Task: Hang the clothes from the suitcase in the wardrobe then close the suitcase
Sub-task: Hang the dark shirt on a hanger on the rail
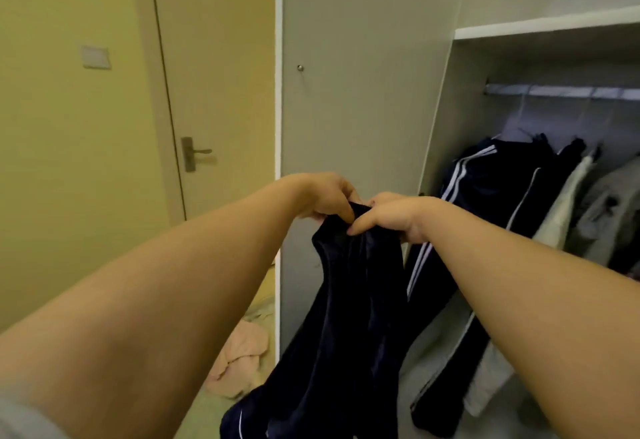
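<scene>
A dark navy garment point(349, 317) hangs down from both my hands in front of the wardrobe's grey door point(360, 92). My left hand point(329, 198) grips its top edge from the left. My right hand point(391, 217) grips the same edge right beside it, thumb pressed on the cloth. The open wardrobe compartment at the right has a metal rail point(561, 90). From it hang dark trousers with white stripes point(485, 203), a cream garment point(568, 203) and a grey one point(609, 210). The suitcase is out of view.
A pale pink garment point(239, 359) lies low at the left of the wardrobe. A cream room door with a metal handle point(195, 153) stands at the left, and a wall switch point(96, 57) is beside it. A white shelf point(547, 25) tops the hanging space.
</scene>
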A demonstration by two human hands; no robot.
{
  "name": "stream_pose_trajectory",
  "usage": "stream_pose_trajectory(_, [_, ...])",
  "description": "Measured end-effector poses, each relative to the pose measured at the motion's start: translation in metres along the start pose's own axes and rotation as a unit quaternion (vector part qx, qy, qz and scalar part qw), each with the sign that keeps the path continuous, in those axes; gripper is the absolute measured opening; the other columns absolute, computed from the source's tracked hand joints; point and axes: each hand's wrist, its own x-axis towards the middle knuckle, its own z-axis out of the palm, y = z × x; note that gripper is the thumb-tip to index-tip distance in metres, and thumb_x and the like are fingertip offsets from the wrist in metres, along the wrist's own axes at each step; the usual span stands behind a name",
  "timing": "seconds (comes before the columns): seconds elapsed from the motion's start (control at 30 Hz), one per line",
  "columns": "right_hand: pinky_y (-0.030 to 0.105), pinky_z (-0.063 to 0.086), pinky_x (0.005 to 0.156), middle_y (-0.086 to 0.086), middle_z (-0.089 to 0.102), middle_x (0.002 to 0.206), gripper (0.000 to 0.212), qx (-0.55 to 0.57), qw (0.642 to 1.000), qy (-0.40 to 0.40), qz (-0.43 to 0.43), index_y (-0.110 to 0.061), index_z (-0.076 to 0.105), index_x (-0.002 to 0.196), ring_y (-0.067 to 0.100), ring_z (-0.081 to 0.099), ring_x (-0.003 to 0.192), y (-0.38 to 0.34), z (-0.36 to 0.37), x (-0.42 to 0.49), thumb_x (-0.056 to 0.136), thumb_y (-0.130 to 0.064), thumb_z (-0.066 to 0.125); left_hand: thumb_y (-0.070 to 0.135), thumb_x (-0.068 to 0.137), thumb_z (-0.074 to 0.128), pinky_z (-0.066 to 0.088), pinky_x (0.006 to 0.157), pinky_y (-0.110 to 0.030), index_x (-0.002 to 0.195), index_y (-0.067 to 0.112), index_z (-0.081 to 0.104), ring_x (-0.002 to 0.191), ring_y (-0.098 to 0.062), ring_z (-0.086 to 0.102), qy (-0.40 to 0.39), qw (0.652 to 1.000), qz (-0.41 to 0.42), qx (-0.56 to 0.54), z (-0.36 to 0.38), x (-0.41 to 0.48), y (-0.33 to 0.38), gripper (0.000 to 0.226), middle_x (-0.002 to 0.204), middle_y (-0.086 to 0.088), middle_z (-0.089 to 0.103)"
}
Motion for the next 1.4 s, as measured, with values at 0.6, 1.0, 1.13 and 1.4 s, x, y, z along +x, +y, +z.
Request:
stream_pose_trajectory(0.6, [0.022, 0.054, 0.06, 0.005, 0.064, 0.076, 0.022, 0.223, 0.919, 0.324, 0.002, -0.002, 0.067, 0.108, 0.015, 0.062, 0.067, 0.099, -0.098, -0.101, 0.088, -0.001, 0.06, 0.049, 0.083, 0.057, 0.049, 0.06, -0.026, 0.085, 0.01, 0.058, 0.067, -0.017, 0.057, -0.182, 0.958, -0.068, -0.212, 0.132, 0.082, 0.141, 0.039, 0.074, -0.005, 0.058])
stream_pose_trajectory(1.0, [0.025, 0.037, 0.073, 0.008, 0.047, 0.128, 0.04, 0.166, 0.896, 0.403, 0.084, -0.019, 0.05, 0.133, 0.02, 0.048, 0.101, 0.127, -0.123, -0.11, 0.095, -0.006, 0.048, -0.019, 0.076, 0.039, 0.046, 0.062, -0.03, 0.067, 0.012, 0.049, 0.074, -0.024, 0.053, -0.193, 0.954, 0.203, -0.109, 0.125, 0.095, 0.172, 0.034, 0.075, -0.009, 0.051])
stream_pose_trajectory(1.13, [0.024, 0.04, 0.086, 0.007, 0.04, 0.146, 0.054, 0.142, 0.913, 0.378, 0.066, -0.017, 0.043, 0.14, 0.019, 0.047, 0.122, 0.124, -0.118, -0.098, 0.094, 0.01, 0.035, -0.027, 0.07, 0.027, 0.039, 0.058, -0.028, 0.066, 0.012, 0.046, 0.069, -0.024, 0.049, -0.21, 0.936, 0.258, -0.111, 0.11, 0.107, 0.171, 0.043, 0.069, -0.01, 0.046])
stream_pose_trajectory(1.4, [0.023, 0.036, 0.072, 0.001, 0.053, 0.093, 0.011, 0.115, 0.931, 0.328, 0.111, -0.018, 0.051, 0.082, 0.013, 0.049, 0.089, 0.108, -0.118, -0.061, 0.092, -0.014, 0.052, -0.003, 0.078, 0.039, 0.041, 0.057, -0.024, 0.063, 0.01, 0.05, 0.059, -0.023, 0.048, -0.197, 0.94, 0.229, -0.158, 0.082, 0.132, 0.155, 0.023, 0.061, -0.007, 0.05])
